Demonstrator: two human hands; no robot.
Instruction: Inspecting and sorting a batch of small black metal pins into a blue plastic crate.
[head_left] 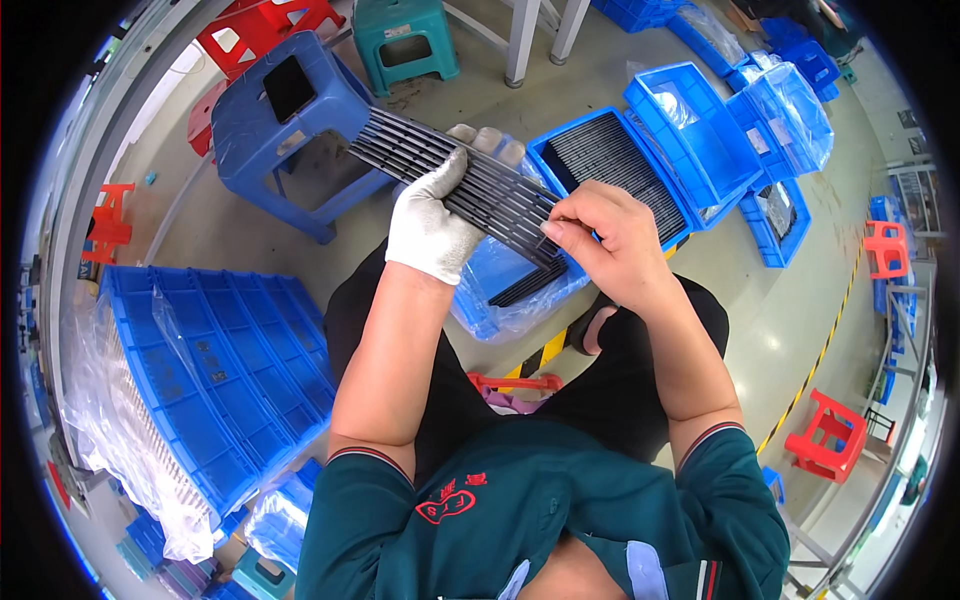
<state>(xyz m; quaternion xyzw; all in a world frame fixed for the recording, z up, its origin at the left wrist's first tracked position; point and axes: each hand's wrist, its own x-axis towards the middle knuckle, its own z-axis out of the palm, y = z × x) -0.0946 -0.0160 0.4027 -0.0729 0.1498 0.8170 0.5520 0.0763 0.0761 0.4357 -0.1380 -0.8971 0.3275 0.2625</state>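
My left hand (432,225), in a white glove with grey fingertips, grips a row of thin black rods (490,190) lying side by side. The thumb lies across their top, and the fingers support them from below. At the right end of the row, my bare right hand (615,240) is closed in a pinch, with thumb and forefinger at the rod tips. Whether it holds a single rod is hard to see. Under the hands is a blue tray (480,318) covered in clear plastic, with a few more black rods (527,284) on it.
Ahead right, a blue crate (536,148) holds many dark rods, beside an open blue bin (700,150). A blue stool (235,125) bearing a flat black rectangular object (289,88) stands ahead left. Stacked blue crates (215,370) rise at my left. A red stool (828,437) is far right.
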